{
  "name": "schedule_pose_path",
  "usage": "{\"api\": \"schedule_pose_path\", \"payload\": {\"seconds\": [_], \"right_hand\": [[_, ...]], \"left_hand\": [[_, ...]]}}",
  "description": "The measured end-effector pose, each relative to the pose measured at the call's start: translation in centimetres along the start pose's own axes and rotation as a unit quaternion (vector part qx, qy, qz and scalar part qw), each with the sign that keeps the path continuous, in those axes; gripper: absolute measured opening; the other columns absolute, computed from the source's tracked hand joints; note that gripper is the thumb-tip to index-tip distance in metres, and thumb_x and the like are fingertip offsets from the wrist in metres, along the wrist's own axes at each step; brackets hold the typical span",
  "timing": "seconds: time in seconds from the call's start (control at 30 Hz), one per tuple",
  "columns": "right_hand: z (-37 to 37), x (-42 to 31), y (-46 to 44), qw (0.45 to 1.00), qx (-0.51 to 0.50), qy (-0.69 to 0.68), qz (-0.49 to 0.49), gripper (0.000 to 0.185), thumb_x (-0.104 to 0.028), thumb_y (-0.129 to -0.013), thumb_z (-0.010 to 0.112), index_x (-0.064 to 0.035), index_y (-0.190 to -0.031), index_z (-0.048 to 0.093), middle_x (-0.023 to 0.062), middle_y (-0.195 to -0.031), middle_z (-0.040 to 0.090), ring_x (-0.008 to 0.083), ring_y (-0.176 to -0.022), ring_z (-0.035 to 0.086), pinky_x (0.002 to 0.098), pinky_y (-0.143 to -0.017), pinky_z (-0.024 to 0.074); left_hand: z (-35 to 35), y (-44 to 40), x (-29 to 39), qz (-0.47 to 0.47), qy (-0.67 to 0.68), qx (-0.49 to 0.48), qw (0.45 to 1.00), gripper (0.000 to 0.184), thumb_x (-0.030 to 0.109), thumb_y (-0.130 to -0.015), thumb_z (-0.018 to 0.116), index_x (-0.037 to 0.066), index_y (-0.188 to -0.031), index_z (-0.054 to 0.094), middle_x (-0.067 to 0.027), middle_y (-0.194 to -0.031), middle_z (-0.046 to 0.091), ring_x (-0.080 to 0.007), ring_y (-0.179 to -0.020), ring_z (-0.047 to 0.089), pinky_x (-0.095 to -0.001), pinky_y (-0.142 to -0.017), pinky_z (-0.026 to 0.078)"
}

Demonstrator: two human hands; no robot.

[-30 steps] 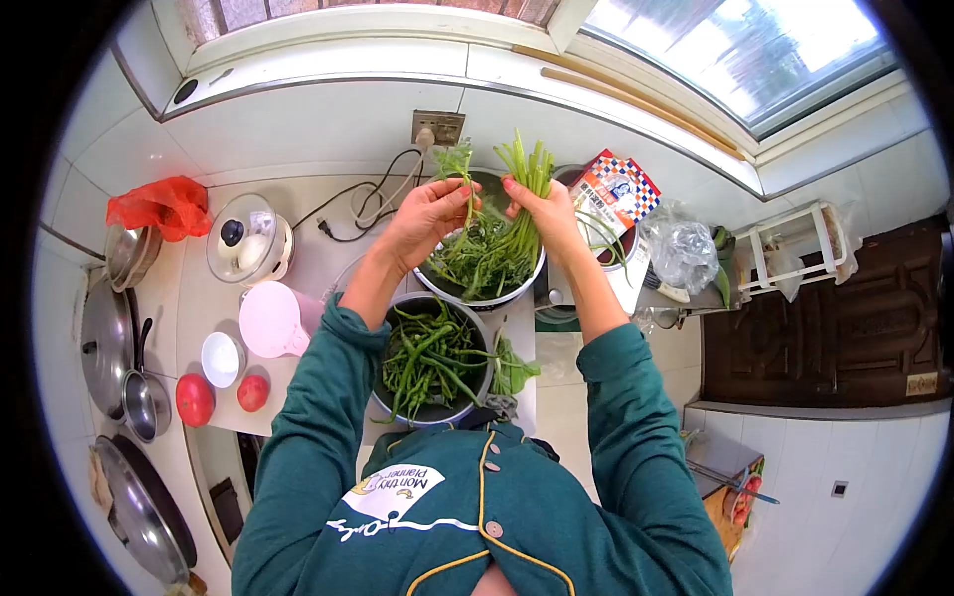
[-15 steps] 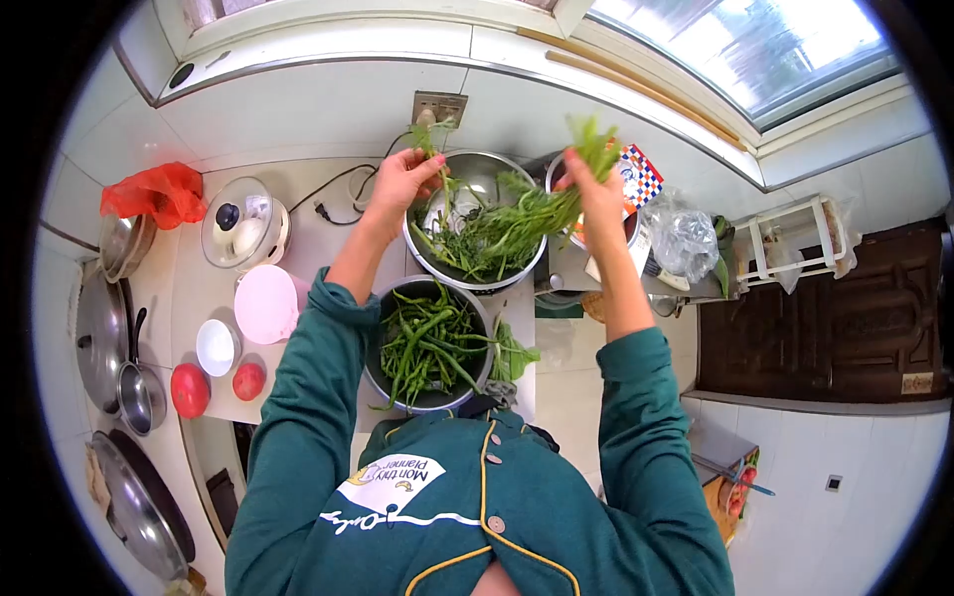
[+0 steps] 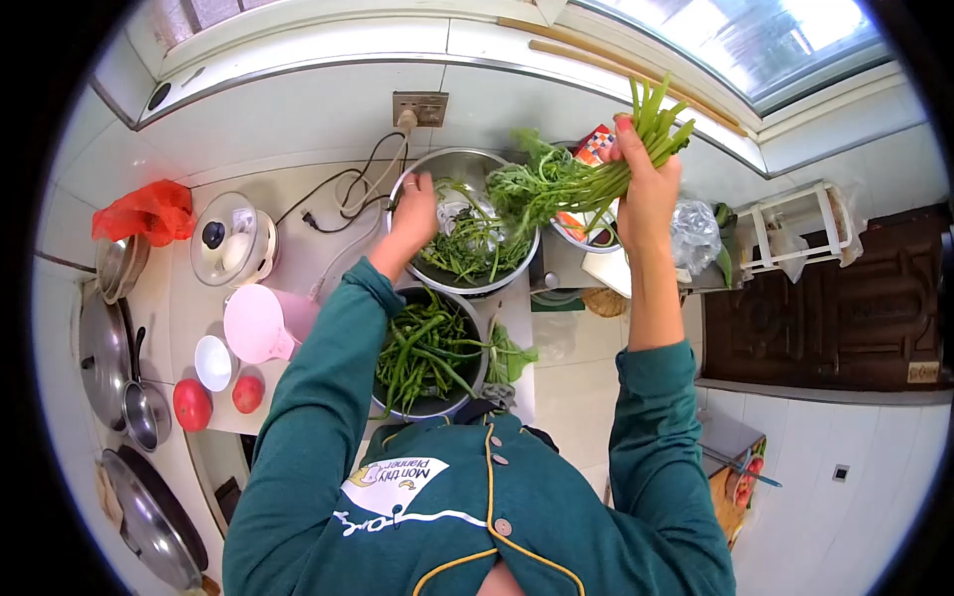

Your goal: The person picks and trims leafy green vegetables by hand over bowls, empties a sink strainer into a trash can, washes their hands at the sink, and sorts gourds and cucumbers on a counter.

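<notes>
Greens (image 3: 592, 189) gripped by the stems in right hand (image 3: 648, 184), leafy ends over steel bowl (image 3: 459, 162), likely to keep leaves loose. Left hand (image 3: 414, 212) at bowl's left side, fingers curled; can't tell if holding anything.

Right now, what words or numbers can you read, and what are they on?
"Monthly Planner": upside down, on the green shirt.
The curly white writing below it: too unclear to read.
Checkered packet: mostly hidden, nothing readable.
Small plate on the brown door: too small to read.
</notes>
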State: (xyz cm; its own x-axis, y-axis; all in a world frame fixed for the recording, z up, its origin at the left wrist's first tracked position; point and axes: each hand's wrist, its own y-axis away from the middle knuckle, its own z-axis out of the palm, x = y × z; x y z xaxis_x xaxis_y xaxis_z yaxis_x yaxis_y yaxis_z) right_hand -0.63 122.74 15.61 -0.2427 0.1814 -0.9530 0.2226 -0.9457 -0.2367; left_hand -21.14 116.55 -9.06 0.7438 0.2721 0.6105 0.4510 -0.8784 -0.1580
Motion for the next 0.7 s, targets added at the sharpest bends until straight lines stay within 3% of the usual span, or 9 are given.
{"api": "schedule_pose_path", "payload": {"seconds": [0.03,0.1,0.13,0.27,0.37,0.47,0.57,0.63,0.7], "right_hand": [[-0.4,0.3,-0.1,1.0,-0.007,-0.003,-0.011,0.019,-0.016,-0.08,0.065,0.0005,-0.085,0.057,0.0017,-0.066,0.053,0.0102,-0.058,0.051,0.0234,-0.058,0.0439],[-0.7,0.5,-0.4,1.0,-0.007,0.0,-0.012,0.019,-0.015,-0.08,0.065,0.0006,-0.086,0.058,0.0021,-0.067,0.053,0.0102,-0.059,0.051,0.0232,-0.058,0.0437],[-0.7,0.5,-0.5,1.0,-0.006,-0.003,-0.011,0.019,-0.015,-0.08,0.065,0.0006,-0.085,0.058,0.0022,-0.067,0.053,0.0102,-0.059,0.051,0.0232,-0.058,0.0435],[-0.6,-0.2,-0.7,1.0,0.012,0.019,-0.002,0.017,-0.01,-0.082,0.061,0.0043,-0.091,0.057,0.0022,-0.068,0.051,0.0097,-0.061,0.047,0.0252,-0.061,0.0435],[-1.8,-0.2,-1.8,0.999,0.017,0.019,-0.019,0.011,-0.009,-0.082,0.061,0.0007,-0.084,0.056,0.0018,-0.065,0.049,0.0106,-0.06,0.048,0.027,-0.062,0.0455],[-2.3,-0.6,-2.4,0.997,0.034,-0.049,-0.049,0.013,-0.011,-0.081,0.063,0.0003,-0.082,0.056,0.003,-0.065,0.053,0.0104,-0.058,0.05,0.0246,-0.057,0.0427],[-2.3,-0.8,-2.2,0.998,0.046,-0.02,-0.027,0.012,-0.01,-0.082,0.061,-0.0004,-0.083,0.054,0.0016,-0.064,0.048,0.0106,-0.06,0.047,0.0268,-0.061,0.0459],[-2.6,-0.4,-2.0,0.999,0.047,-0.013,-0.024,0.013,-0.01,-0.082,0.061,0.0006,-0.086,0.054,0.0014,-0.064,0.047,0.0102,-0.06,0.046,0.026,-0.06,0.0453],[-2.8,-0.1,-1.9,0.999,0.036,-0.028,-0.011,0.015,-0.01,-0.082,0.061,0.002,-0.088,0.055,0.0012,-0.065,0.046,0.0096,-0.06,0.045,0.0252,-0.06,0.044]], "left_hand": [[-1.3,0.4,0.8,-0.001,-0.003,-0.002,1.0,0.047,0.004,-0.069,0.057,0.006,-0.114,0.044,-0.021,-0.125,0.038,-0.0422,-0.091,0.054,-0.0426,-0.074,0.046],[-3.1,1.7,2.5,0.057,-0.221,-0.198,0.953,0.045,0.006,-0.069,0.058,0.007,-0.112,0.047,-0.0187,-0.119,0.045,-0.0367,-0.093,0.055,-0.0438,-0.076,0.043],[-2.6,2.2,1.6,0.11,-0.263,-0.212,0.935,0.034,0.009,-0.069,0.059,0.009,-0.103,0.056,-0.0145,-0.105,0.056,-0.0337,-0.091,0.056,-0.0466,-0.078,0.039],[-2.3,1.9,0.1,0.201,-0.354,-0.254,0.877,0.015,0.011,-0.07,0.058,0.011,-0.085,0.063,-0.0098,-0.084,0.064,-0.0303,-0.085,0.059,-0.0493,-0.081,0.036],[-3.9,0.7,1.5,0.172,-0.253,-0.277,0.911,0.006,0.014,-0.068,0.063,0.009,-0.07,0.064,-0.0086,-0.073,0.064,-0.0248,-0.077,0.061,-0.0434,-0.075,0.041],[-4.9,-1.5,4.7,0.108,0.138,-0.334,0.926,0.024,0.013,-0.061,0.074,0.003,-0.078,0.061,-0.0098,-0.067,0.064,-0.0184,-0.058,0.06,-0.03,-0.051,0.045],[-2.5,-1.8,6.7,0.026,0.218,-0.271,0.937,0.025,0.016,-0.06,0.074,0.006,-0.078,0.06,-0.0103,-0.062,0.061,-0.0213,-0.057,0.061,-0.0316,-0.053,0.045],[0.9,-1.4,6.3,-0.008,0.199,-0.27,0.942,0.024,0.018,-0.063,0.071,0.004,-0.078,0.059,-0.0124,-0.066,0.062,-0.0229,-0.062,0.062,-0.0329,-0.056,0.046],[3.9,-0.7,5.6,0.003,0.155,-0.152,0.976,0.02,0.018,-0.065,0.068,0.004,-0.077,0.06,-0.0152,-0.071,0.063,-0.0257,-0.069,0.062,-0.0353,-0.059,0.046]]}}
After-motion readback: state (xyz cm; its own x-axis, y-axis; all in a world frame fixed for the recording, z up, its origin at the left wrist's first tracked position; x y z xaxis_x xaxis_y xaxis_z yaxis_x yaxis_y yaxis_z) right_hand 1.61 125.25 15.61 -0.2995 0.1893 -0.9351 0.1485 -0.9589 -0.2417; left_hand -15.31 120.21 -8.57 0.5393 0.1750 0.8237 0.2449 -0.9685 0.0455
